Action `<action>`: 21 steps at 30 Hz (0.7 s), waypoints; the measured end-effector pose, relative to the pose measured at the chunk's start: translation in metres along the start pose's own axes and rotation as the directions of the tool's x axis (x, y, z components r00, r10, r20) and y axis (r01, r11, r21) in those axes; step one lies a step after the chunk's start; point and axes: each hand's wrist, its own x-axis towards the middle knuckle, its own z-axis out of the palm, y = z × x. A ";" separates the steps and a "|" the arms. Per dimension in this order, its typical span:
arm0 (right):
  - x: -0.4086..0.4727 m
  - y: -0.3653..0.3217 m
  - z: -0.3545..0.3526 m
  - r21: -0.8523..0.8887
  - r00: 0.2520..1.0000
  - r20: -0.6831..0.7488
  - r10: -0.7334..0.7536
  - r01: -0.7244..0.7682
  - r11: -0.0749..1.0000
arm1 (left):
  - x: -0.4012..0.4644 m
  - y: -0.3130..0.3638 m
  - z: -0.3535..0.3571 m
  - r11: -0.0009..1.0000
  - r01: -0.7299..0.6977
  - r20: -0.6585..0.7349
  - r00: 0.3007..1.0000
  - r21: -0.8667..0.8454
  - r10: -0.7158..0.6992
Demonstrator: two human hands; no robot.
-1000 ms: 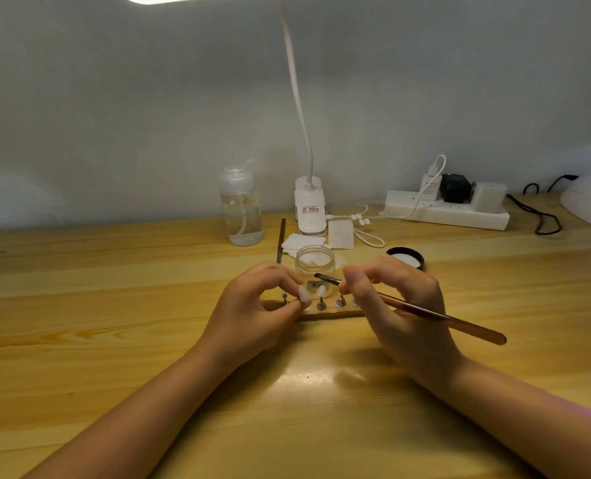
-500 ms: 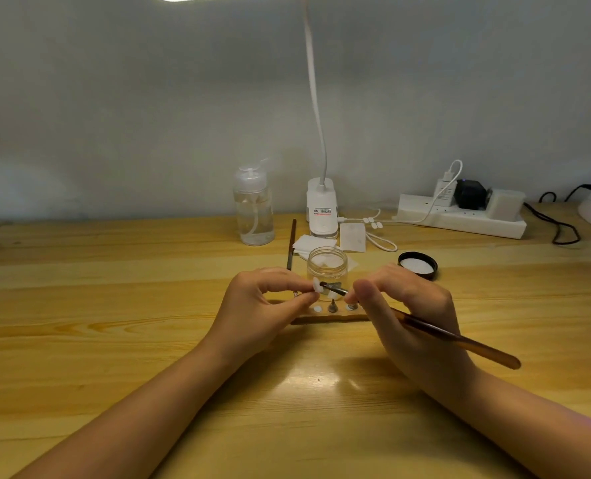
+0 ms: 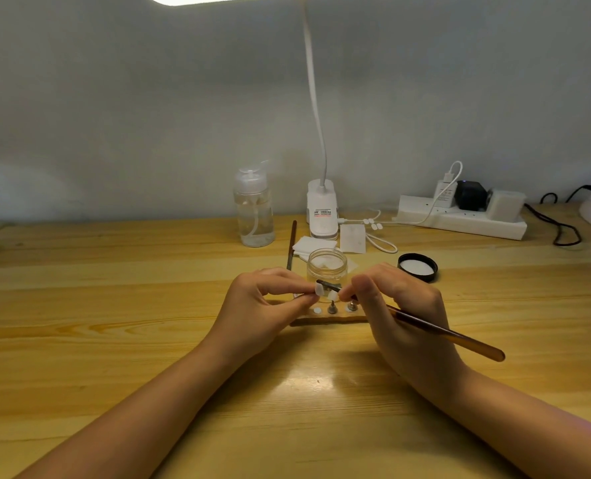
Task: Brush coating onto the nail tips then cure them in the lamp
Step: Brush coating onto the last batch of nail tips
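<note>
- Fingers of left hand (image 3: 263, 302) pinch nail tip (image 3: 319, 290) at frame centre, steadying it for me.
- Right hand (image 3: 401, 305) grips brush (image 3: 435, 331) pen-style (bristles meeting tip).

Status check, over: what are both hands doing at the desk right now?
Left hand pinches nail tip. Right hand grips brush, bristles at the tip. Open jar just behind, nothing blocking.

Wooden table (image 3: 121, 305), bearing a clear jar (image 3: 327, 266) at centre, with black lid (image 3: 417, 266) to its right, pump bottle (image 3: 253, 209) behind-left, white pads (image 3: 309, 244) just behind, power strip (image 3: 460, 221) far behind-right.
</note>
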 end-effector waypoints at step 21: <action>0.000 0.001 0.002 0.015 0.999 0.039 0.035 -0.036 0.999 | 0.000 -0.002 -0.001 0.999 0.008 0.011 1.000 -0.052 -0.008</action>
